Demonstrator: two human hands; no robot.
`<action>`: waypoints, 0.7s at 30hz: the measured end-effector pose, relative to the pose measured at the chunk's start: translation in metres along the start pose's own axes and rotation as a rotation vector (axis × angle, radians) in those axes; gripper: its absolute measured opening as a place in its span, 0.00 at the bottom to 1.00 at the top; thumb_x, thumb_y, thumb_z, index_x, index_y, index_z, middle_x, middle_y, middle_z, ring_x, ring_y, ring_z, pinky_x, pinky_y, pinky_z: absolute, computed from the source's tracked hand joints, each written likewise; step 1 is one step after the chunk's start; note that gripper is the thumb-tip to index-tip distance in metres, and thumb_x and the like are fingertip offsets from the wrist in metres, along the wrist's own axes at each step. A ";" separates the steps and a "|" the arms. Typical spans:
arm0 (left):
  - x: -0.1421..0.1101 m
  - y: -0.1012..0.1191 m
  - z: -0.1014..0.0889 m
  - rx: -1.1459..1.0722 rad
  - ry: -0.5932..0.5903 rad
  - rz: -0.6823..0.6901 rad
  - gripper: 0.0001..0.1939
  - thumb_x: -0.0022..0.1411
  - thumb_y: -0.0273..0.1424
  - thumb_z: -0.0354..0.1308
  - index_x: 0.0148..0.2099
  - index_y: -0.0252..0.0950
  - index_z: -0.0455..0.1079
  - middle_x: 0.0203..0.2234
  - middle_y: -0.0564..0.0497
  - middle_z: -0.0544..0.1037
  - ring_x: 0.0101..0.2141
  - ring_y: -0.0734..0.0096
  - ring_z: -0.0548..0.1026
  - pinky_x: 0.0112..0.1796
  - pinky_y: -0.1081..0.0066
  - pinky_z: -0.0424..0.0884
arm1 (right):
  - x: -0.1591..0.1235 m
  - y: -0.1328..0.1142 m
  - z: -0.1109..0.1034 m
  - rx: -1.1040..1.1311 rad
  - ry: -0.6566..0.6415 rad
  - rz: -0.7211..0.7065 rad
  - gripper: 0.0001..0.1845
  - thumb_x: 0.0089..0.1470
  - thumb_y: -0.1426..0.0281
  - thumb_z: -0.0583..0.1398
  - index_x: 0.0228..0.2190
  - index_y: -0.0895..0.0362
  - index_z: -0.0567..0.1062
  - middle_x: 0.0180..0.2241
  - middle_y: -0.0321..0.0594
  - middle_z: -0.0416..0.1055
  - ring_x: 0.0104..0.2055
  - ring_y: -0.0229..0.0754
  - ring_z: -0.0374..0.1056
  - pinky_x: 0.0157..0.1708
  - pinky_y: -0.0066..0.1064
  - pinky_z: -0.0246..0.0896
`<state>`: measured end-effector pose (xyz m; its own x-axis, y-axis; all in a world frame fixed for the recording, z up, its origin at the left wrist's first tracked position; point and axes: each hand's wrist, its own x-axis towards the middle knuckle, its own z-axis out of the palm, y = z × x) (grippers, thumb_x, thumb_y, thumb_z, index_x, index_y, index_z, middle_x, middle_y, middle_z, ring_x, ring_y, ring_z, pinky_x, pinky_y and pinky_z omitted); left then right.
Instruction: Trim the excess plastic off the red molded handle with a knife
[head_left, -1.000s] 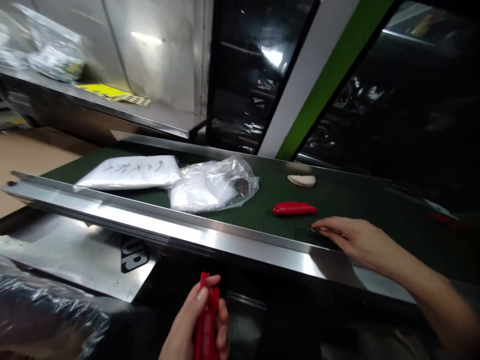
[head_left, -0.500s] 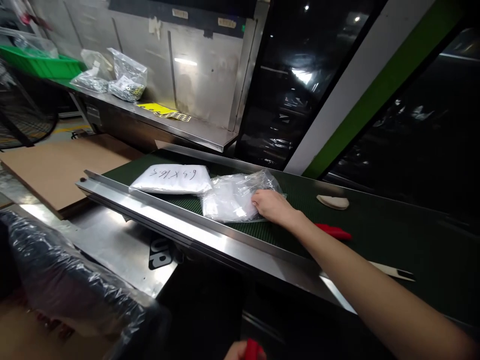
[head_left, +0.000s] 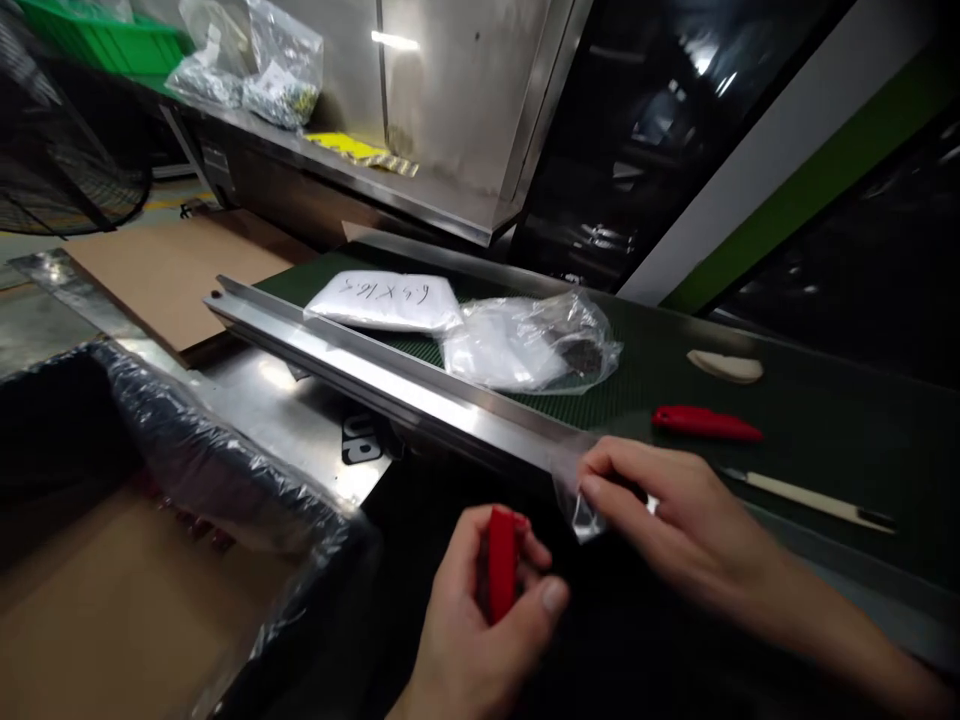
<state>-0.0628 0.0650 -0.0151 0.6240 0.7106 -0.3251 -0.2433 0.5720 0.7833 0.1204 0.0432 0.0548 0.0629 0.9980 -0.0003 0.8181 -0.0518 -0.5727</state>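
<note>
In my left hand (head_left: pixel 487 610), low in the middle of the head view, the fingers are closed round a red part (head_left: pixel 502 565) with a long flat side; its exact kind I cannot make out. My right hand (head_left: pixel 667 500) pinches a small clear plastic bag (head_left: pixel 579 505) by its edge, in front of the conveyor's metal rail. Behind it on the dark green belt lies a larger clear bag (head_left: pixel 517 345) holding thin plastic bags. Against that rests a white packet (head_left: pixel 386 300) with handwriting. A second red part (head_left: pixel 705 423), resembling a knife handle, lies beyond my right hand.
A pale-handled slim tool (head_left: pixel 817 500) and a cream curved piece (head_left: pixel 725 366) lie on the belt (head_left: pixel 637 385). At lower left stands a bin lined with black plastic (head_left: pixel 247 470). The metal rail (head_left: pixel 442 400) edges the belt. Bags of small parts (head_left: pixel 281 75) sit on the shelf behind.
My right hand has drawn back from the larger clear bag toward me, now with a small clear bag in it. My left hand has risen into view with the red part. The view has shifted.
</note>
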 end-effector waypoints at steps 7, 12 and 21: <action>-0.004 -0.011 -0.001 0.135 0.051 -0.084 0.13 0.61 0.33 0.63 0.44 0.39 0.62 0.31 0.56 0.69 0.21 0.84 0.63 0.24 0.78 0.61 | -0.060 0.006 0.057 0.259 0.099 0.104 0.15 0.67 0.68 0.49 0.28 0.54 0.66 0.24 0.30 0.62 0.24 0.32 0.59 0.23 0.24 0.54; 0.004 -0.030 -0.013 0.495 0.175 0.037 0.15 0.62 0.32 0.60 0.49 0.42 0.60 0.33 0.56 0.71 0.31 0.76 0.70 0.35 0.73 0.68 | -0.072 0.012 0.066 0.141 0.293 0.106 0.06 0.65 0.69 0.52 0.36 0.54 0.67 0.34 0.34 0.67 0.33 0.33 0.65 0.32 0.24 0.61; -0.006 -0.045 -0.018 0.958 -0.006 0.231 0.30 0.62 0.25 0.54 0.65 0.45 0.52 0.45 0.48 0.75 0.40 0.65 0.75 0.42 0.66 0.66 | -0.076 0.000 0.055 0.277 0.179 0.024 0.06 0.65 0.69 0.56 0.42 0.50 0.73 0.37 0.31 0.74 0.34 0.32 0.70 0.30 0.21 0.65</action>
<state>-0.0687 0.0419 -0.0580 0.6416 0.7592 -0.1096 0.3431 -0.1561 0.9262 0.0842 -0.0311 0.0101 0.2000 0.9732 0.1135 0.6304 -0.0391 -0.7753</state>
